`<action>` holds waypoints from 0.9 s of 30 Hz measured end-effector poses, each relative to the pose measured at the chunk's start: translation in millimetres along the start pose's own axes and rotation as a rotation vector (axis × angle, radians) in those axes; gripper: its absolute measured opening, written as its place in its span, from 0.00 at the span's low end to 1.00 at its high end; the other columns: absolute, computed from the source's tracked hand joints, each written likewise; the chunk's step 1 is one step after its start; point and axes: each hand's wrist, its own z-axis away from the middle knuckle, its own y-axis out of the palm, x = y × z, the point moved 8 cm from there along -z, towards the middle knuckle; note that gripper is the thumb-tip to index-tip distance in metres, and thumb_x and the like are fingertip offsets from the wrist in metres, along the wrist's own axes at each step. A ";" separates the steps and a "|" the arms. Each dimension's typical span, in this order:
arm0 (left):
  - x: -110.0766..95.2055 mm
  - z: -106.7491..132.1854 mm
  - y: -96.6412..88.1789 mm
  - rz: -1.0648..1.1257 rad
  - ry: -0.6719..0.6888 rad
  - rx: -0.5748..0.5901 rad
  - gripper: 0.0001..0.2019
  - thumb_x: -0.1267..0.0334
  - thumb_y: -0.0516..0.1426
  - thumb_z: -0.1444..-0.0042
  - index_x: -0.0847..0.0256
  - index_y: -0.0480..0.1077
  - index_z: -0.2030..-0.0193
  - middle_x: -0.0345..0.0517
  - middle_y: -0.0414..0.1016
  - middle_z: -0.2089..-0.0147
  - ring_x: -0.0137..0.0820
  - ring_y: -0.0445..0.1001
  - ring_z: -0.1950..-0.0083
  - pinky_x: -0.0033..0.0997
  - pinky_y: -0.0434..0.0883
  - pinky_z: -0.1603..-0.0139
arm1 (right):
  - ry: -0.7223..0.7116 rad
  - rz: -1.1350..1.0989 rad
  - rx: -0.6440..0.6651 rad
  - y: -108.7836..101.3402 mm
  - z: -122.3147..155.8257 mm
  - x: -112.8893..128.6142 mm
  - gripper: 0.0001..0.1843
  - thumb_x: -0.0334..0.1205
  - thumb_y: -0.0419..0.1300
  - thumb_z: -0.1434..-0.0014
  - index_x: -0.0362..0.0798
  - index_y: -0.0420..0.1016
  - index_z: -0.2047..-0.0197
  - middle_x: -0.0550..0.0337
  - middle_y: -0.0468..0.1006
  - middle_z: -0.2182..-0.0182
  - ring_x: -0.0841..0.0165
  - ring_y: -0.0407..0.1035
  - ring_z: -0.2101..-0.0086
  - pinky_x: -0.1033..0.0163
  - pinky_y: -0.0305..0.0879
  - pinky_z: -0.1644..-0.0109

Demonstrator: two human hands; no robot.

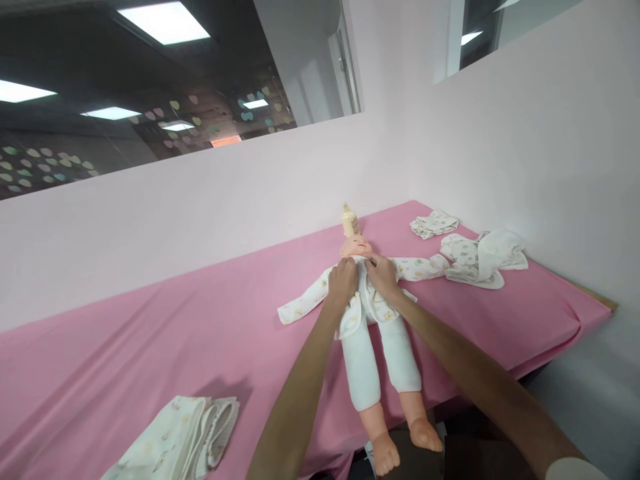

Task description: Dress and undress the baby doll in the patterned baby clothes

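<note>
A baby doll (380,353) lies on its back on the pink table (175,333), head away from me, bare feet over the near edge. It wears white trousers and a white printed top with the sleeves spread out sideways. My left hand (342,283) and my right hand (381,274) are both closed on the top's fabric at the doll's chest, just below its chin. A cream feeding bottle (351,221) stands right behind the doll's head.
A crumpled white printed garment (483,257) and a small folded cloth (433,223) lie at the table's far right. Folded printed cloths (180,440) sit at the near left edge. Pale walls close the table's back and right sides.
</note>
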 end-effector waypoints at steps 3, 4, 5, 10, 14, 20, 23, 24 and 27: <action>0.3 -1.6 0.4 0.022 0.011 -0.008 0.16 0.66 0.41 0.34 0.65 0.67 0.52 0.56 0.73 0.51 0.41 0.74 0.52 0.35 0.65 0.56 | -0.001 -0.015 0.004 1.7 -1.2 -2.2 0.13 0.35 0.52 0.41 0.48 0.78 0.62 0.58 0.81 0.63 0.66 0.73 0.61 0.65 0.64 0.55; 0.7 -1.8 -0.1 0.039 0.009 -0.018 0.16 0.66 0.41 0.34 0.65 0.67 0.52 0.55 0.73 0.52 0.40 0.74 0.52 0.35 0.65 0.55 | 0.001 -0.023 0.006 2.2 -1.8 -3.1 0.13 0.35 0.52 0.41 0.48 0.78 0.62 0.58 0.82 0.62 0.66 0.73 0.60 0.65 0.64 0.54; 1.3 -1.9 -0.8 0.059 0.005 -0.031 0.16 0.66 0.41 0.34 0.65 0.67 0.52 0.55 0.74 0.52 0.40 0.73 0.51 0.35 0.65 0.55 | 0.006 -0.031 0.005 2.5 -2.3 -4.2 0.12 0.35 0.53 0.41 0.48 0.79 0.62 0.58 0.82 0.62 0.66 0.73 0.60 0.65 0.64 0.54; 4.9 -2.7 -3.4 0.132 -0.010 -0.072 0.15 0.65 0.42 0.34 0.63 0.68 0.53 0.53 0.75 0.52 0.39 0.73 0.51 0.34 0.65 0.54 | 0.021 -0.085 -0.005 1.7 -3.1 -6.7 0.12 0.35 0.53 0.42 0.47 0.79 0.62 0.58 0.82 0.63 0.67 0.73 0.63 0.65 0.65 0.56; 8.2 -6.1 -1.2 0.155 -0.022 -0.050 0.15 0.66 0.44 0.36 0.64 0.67 0.49 0.55 0.76 0.51 0.40 0.73 0.49 0.34 0.65 0.53 | 0.016 -0.096 -0.014 0.5 -2.1 -6.1 0.13 0.35 0.53 0.42 0.48 0.79 0.62 0.59 0.82 0.64 0.67 0.73 0.63 0.65 0.65 0.56; 12.2 -6.1 -3.1 0.218 -0.065 -0.084 0.13 0.66 0.45 0.37 0.61 0.68 0.53 0.52 0.76 0.52 0.40 0.73 0.50 0.34 0.65 0.55 | -0.001 -0.095 -0.033 -1.3 -1.4 -4.5 0.13 0.35 0.53 0.43 0.48 0.80 0.62 0.59 0.82 0.66 0.66 0.74 0.64 0.64 0.65 0.58; 12.4 -3.8 -4.9 0.240 -0.087 -0.095 0.13 0.66 0.45 0.37 0.60 0.67 0.51 0.51 0.76 0.51 0.40 0.73 0.50 0.34 0.65 0.55 | 0.011 -0.116 -0.029 -1.7 -2.0 -4.6 0.13 0.35 0.53 0.43 0.49 0.80 0.62 0.60 0.82 0.65 0.66 0.74 0.63 0.65 0.65 0.58; 11.4 -3.3 -5.6 0.238 -0.083 -0.098 0.13 0.66 0.44 0.37 0.60 0.67 0.51 0.51 0.76 0.51 0.40 0.73 0.50 0.34 0.64 0.56 | 0.015 -0.127 -0.027 -1.9 -2.2 -4.5 0.13 0.35 0.53 0.43 0.49 0.80 0.62 0.60 0.82 0.65 0.66 0.74 0.63 0.65 0.65 0.58; 7.7 -2.5 -7.6 0.225 -0.061 -0.102 0.13 0.65 0.44 0.36 0.60 0.68 0.52 0.51 0.76 0.51 0.40 0.73 0.51 0.34 0.64 0.58 | 0.020 -0.157 -0.017 -2.1 -2.7 -3.8 0.13 0.35 0.53 0.43 0.49 0.80 0.63 0.59 0.82 0.65 0.66 0.74 0.63 0.64 0.65 0.57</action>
